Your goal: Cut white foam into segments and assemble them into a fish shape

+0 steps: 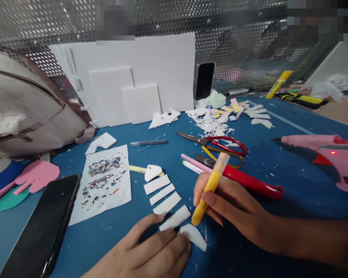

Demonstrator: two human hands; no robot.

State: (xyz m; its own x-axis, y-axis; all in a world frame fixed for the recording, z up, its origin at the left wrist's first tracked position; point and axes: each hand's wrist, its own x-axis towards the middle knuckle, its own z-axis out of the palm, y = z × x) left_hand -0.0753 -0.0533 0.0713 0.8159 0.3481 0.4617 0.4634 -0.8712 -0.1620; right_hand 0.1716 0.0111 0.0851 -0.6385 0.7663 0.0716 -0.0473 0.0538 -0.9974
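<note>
I'm pinning a white foam piece (193, 235) to the counter (278, 181) with my flat left hand (150, 251); my right hand (234, 208) is gripping a yellow cutter (208, 189). Four strips (165, 197) are already cut.

Foam, plastic and metal on a matt blue surface (292, 216)

The white foam pieces (166, 202) look matt and soft-edged; the yellow cutter (210, 189) is smooth plastic, the phone (42, 227) is glossy black glass, the scissors (211, 143) have metal blades and shiny red handles, and the back wall (249, 46) is perforated metal.
</note>
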